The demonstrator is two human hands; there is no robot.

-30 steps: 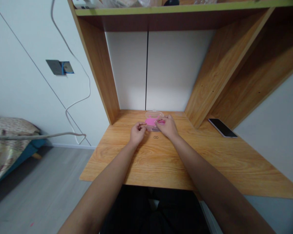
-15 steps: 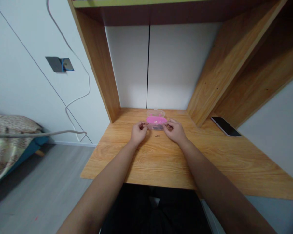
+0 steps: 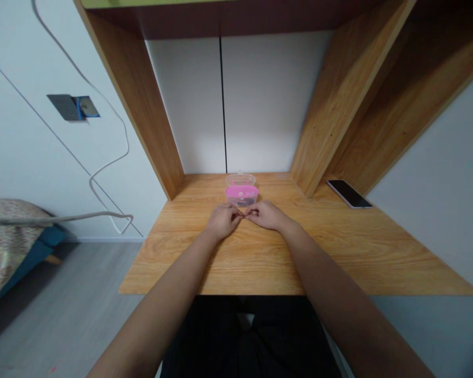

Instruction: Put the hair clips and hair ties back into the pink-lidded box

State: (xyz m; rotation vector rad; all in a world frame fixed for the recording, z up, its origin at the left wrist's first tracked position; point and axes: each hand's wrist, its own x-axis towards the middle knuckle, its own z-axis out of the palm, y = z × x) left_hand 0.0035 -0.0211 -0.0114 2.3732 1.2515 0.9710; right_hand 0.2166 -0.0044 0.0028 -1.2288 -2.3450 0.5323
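Meeting at the fingertips, the left hand (image 3: 223, 221) and the right hand (image 3: 268, 216) rest low over the wood-grain table (image 3: 236, 268), well in from its front edge. Thumbs and fingers are drawn together in a pinch, but whether they grip anything is too small to tell. Just beyond them, near the table's back edge, sits a small box (image 3: 242, 195) with a pink top and see-through sides, something dark showing inside; its clear lid (image 3: 240, 180) stands open toward the back edge. A phone (image 3: 349, 194) lies dark-screened toward the back of the table's right edge, near the foot of a wooden upright (image 3: 342, 89). A second wooden side panel (image 3: 136, 100) rises at the back left corner, and between the two is a white back panel (image 3: 197, 105) split by a black seam, under a dark red shelf underside (image 3: 228, 21). On the white wall to the left, a pale cable (image 3: 128, 149) loops down past a wall socket (image 3: 76, 107) with blue wire showing. Beyond the table's left edge are grey flooring (image 3: 90, 283) and a patterned cover (image 3: 8, 252) over something blue.
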